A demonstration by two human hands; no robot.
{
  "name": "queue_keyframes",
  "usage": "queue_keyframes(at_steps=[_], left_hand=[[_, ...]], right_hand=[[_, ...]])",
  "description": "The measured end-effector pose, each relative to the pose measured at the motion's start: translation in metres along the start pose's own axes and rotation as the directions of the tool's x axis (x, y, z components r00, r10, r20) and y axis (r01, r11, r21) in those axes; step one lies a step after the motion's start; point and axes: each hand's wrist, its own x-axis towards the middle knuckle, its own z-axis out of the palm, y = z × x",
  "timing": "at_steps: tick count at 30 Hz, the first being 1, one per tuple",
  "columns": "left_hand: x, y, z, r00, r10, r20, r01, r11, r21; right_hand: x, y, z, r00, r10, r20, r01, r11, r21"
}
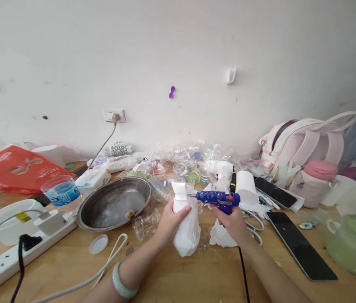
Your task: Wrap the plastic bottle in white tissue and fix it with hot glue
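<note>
My left hand [172,221] is wrapped round a bottle-shaped object covered in white paper [188,231], held upright above the table with its narrow neck at the top. In my right hand [233,221] is a blue hot glue gun [217,198], gripped by its handle. Its nozzle points left and reaches the neck of the white shape; whether it touches cannot be made out. A black cord runs down from the gun. Below my right hand lies a torn piece of white paper [222,235].
A metal basin [85,212] and a white power strip [10,261] stand left. Clear plastic pieces and a toilet paper roll [246,187] lie behind. Right are a dark phone [300,246], a pink-lidded bottle [315,185], a green container [352,248] and a pink backpack [304,139].
</note>
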Motion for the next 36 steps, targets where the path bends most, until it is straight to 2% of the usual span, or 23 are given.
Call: queue_keyframes(at_steps=[7, 17, 29, 36], left_hand=[[-0.001, 0.004, 0.001, 0.999, -0.023, 0.027, 0.023, 0.999, -0.024], [-0.004, 0.009, 0.001, 0.998, -0.060, 0.024, 0.062, 0.994, -0.092], [-0.003, 0.012, 0.001, 0.996, -0.085, 0.031, 0.090, 0.974, -0.210], [-0.005, 0.013, 0.000, 0.992, -0.109, 0.059, 0.120, 0.968, -0.219]], right_hand=[[0.001, 0.002, -0.002, 1.000, 0.023, -0.007, -0.023, 1.000, -0.006], [0.000, -0.008, -0.003, 0.998, 0.065, -0.002, -0.065, 0.998, 0.024], [0.000, -0.013, -0.008, 0.997, -0.004, 0.071, 0.000, 0.999, 0.052], [0.000, -0.009, -0.006, 0.999, 0.035, 0.017, -0.036, 0.999, 0.034]])
